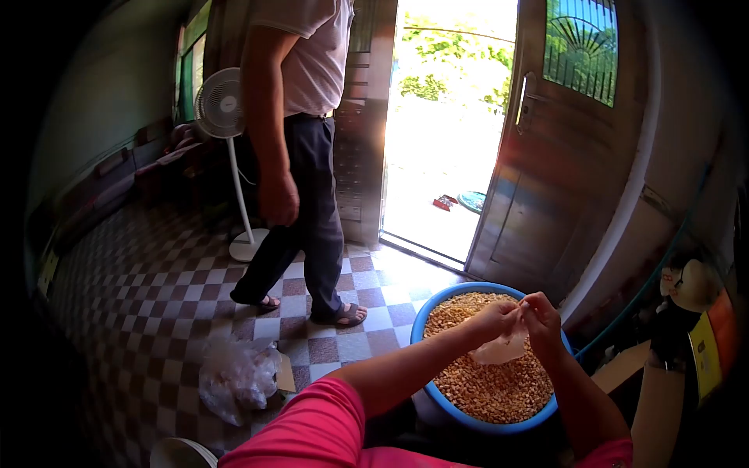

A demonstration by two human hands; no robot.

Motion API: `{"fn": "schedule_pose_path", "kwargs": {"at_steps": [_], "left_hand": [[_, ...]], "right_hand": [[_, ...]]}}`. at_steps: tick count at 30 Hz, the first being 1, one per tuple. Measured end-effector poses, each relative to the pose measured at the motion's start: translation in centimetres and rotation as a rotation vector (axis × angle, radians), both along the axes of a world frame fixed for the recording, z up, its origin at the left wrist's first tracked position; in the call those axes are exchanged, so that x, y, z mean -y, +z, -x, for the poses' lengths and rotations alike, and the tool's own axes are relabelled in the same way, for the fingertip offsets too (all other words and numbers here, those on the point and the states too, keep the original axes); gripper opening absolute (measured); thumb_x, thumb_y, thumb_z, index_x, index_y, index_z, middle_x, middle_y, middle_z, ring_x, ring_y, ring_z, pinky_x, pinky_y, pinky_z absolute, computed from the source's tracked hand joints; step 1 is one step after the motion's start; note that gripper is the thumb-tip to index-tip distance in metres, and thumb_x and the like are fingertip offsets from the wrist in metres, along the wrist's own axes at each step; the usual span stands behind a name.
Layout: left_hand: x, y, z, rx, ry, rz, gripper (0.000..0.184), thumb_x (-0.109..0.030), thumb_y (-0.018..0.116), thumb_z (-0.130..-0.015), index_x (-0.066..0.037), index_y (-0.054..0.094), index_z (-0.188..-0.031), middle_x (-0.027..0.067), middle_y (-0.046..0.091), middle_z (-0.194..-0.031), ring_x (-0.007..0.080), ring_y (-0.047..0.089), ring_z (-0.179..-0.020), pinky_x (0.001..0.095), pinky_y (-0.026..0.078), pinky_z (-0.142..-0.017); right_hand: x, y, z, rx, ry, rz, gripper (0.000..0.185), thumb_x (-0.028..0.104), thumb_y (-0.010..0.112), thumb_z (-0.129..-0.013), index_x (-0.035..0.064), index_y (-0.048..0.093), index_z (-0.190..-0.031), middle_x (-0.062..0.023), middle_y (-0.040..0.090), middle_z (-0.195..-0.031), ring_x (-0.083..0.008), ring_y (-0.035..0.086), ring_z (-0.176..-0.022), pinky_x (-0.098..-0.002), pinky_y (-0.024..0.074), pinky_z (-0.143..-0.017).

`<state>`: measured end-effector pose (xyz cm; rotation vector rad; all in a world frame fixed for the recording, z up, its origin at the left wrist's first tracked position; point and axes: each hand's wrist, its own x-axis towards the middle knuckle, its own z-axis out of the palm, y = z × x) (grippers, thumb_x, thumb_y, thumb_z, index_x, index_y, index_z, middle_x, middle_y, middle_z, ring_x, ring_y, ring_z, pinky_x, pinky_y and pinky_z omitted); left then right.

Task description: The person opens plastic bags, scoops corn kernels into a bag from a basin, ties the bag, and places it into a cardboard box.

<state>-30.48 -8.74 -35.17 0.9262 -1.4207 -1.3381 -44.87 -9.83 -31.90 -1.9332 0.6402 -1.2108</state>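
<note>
From my end: L hand (507,313) & R hand (541,318) meet over the blue basin (503,428), R side of view. Grip on both is narrow, fingers pinched tog. at upper end of thin see-through bag (499,351); bag hangs just above or on the kernels (484,394), can't tell which; contents n/a, too blurred. Main risk imo: slick film slides out of the pinch & bag drops onto kernels, or film tears if hands pull apart too hard. Forearms are v. close to the rim, so a knock could spill kernels onto the tiled floor (168,292). Loose plastic bags (238,378) there = poss. slip hazard for the other person (312,78) nearby.
</note>
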Motion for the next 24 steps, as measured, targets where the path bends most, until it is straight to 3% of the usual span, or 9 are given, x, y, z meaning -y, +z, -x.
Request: {"fn": "schedule_pose_path", "kwargs": {"at_steps": [4,7,10,13,15,16,19,20,24], "left_hand": [[-0.5,-0.2,0.0,-0.175,-0.067,-0.024,0.028,-0.027,0.042,-0.097,-0.002,0.056,-0.102,0.0013,0.057,-0.084,0.0055,0.053,-0.075,0.0220,0.045,-0.066],[-0.3,-0.6,-0.3,-0.307,-0.214,-0.037,0.027,-0.027,0.048,-0.095,-0.002,0.056,-0.103,0.0021,0.057,-0.084,0.0072,0.054,-0.075,0.0233,0.046,-0.067],[-0.3,-0.9,-0.2,-0.099,-0.167,0.121,0.026,-0.027,0.055,-0.091,-0.002,0.057,-0.100,0.0030,0.058,-0.085,0.0090,0.056,-0.076,0.0246,0.046,-0.069],[-1.3,0.2,-0.2,-0.203,-0.076,-0.031,0.026,-0.026,0.060,-0.088,-0.002,0.057,-0.096,0.0037,0.059,-0.085,0.0100,0.057,-0.078,0.0253,0.047,-0.070],[-1.3,0.5,-0.4,-0.229,-0.067,-0.073,0.024,-0.025,0.060,-0.088,-0.002,0.058,-0.094,0.0045,0.059,-0.084,0.0106,0.058,-0.076,0.0249,0.048,-0.069],[-1.2,0.5,-0.5,-0.274,-0.064,-0.125,0.024,-0.025,0.061,-0.087,-0.002,0.058,-0.095,0.0048,0.060,-0.084,0.0109,0.058,-0.075,0.0248,0.048,-0.068],[-1.1,0.5,-0.5,-0.352,-0.054,-0.188,0.022,-0.023,0.062,-0.087,-0.002,0.058,-0.095,0.0054,0.060,-0.084,0.0116,0.059,-0.071,0.0241,0.050,-0.064],[-1.0,0.5,-0.4,-0.409,-0.027,-0.196,0.021,-0.022,0.062,-0.087,-0.002,0.058,-0.094,0.0053,0.060,-0.084,0.0117,0.059,-0.071,0.0240,0.050,-0.065],[-0.9,-0.1,-0.6,-0.450,0.011,-0.163,0.016,-0.017,0.061,-0.087,-0.003,0.056,-0.092,0.0055,0.059,-0.083,0.0121,0.059,-0.073,0.0236,0.051,-0.067]], "right_hand": [[0.9,-0.7,0.5,0.029,-0.073,-0.071,0.004,0.005,0.051,-0.088,0.0043,0.054,-0.085,0.0000,0.051,-0.070,-0.0060,0.050,-0.068,-0.0227,0.0429,-0.062],[2.0,-1.4,1.1,-0.074,-0.171,0.091,0.001,0.005,0.053,-0.086,0.0043,0.052,-0.087,0.0004,0.052,-0.071,-0.0057,0.050,-0.067,-0.0229,0.0424,-0.060],[1.9,-1.1,1.3,-0.097,-0.174,-0.047,0.005,0.006,0.054,-0.085,0.0034,0.051,-0.087,-0.0009,0.053,-0.072,-0.0067,0.050,-0.067,-0.0242,0.0425,-0.059],[1.2,-0.7,1.1,-0.061,-0.216,-0.167,0.004,0.005,0.054,-0.084,0.0024,0.051,-0.085,-0.0030,0.054,-0.071,-0.0084,0.051,-0.067,-0.0259,0.0432,-0.059],[0.8,-0.6,1.2,-0.153,-0.230,0.030,0.006,0.005,0.054,-0.083,0.0019,0.050,-0.085,-0.0052,0.053,-0.070,-0.0106,0.051,-0.065,-0.0271,0.0438,-0.060],[0.5,-0.3,1.3,-0.218,-0.185,0.064,0.012,0.007,0.057,-0.081,0.0015,0.051,-0.091,-0.0111,0.058,-0.073,-0.0187,0.057,-0.067,-0.0316,0.0465,-0.063],[-0.7,0.8,1.4,-0.431,-0.143,0.263,0.017,0.007,0.058,-0.082,0.0023,0.053,-0.098,-0.0112,0.061,-0.081,-0.0158,0.061,-0.073,-0.0290,0.0487,-0.065],[-1.5,1.5,1.3,-0.528,-0.172,0.304,0.025,0.011,0.062,-0.082,0.0017,0.054,-0.104,-0.0147,0.063,-0.085,-0.0202,0.064,-0.075,-0.0301,0.0494,-0.065],[-2.1,2.2,0.8,-0.666,-0.214,0.275,0.025,0.015,0.065,-0.081,0.0012,0.056,-0.100,-0.0155,0.063,-0.085,-0.0245,0.064,-0.074,-0.0324,0.0504,-0.066]]}}
